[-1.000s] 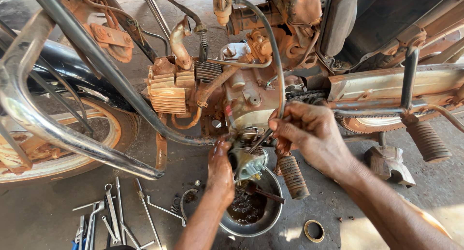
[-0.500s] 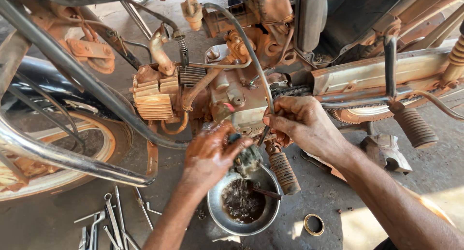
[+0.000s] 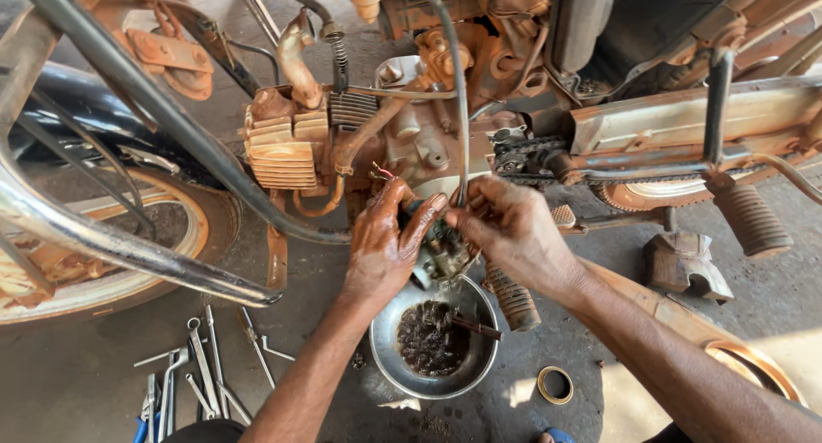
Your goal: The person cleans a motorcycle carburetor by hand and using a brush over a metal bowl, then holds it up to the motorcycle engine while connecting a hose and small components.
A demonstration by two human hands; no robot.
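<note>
A small, oily grey metal engine part (image 3: pixel 443 253) is gripped between both hands, just below the rust-coloured, mud-caked motorcycle engine (image 3: pixel 411 143) and directly above a round steel bowl of dark, dirty liquid (image 3: pixel 432 338). The left hand (image 3: pixel 383 248) is curled around the part from the left side, its fingers (image 3: pixel 421 222) bent over the top and pressed against the metal, so that the hand is closed on it rather than spread. The right hand (image 3: pixel 511 231) is clamped on the same part from the right, with the fingertips drawn together at its upper edge; what lies under them cannot be made out. Both hands are coated in grime. A ribbed black rubber footpeg (image 3: pixel 512 296) is seen just beside the right wrist, at the bowl's right rim. A scatter of slim steel spanners (image 3: pixel 193 376) is laid on the concrete floor (image 3: pixel 77 383) to the left, and a small brass-coloured ring (image 3: pixel 555 385) lies near the bowl on the right.
</note>
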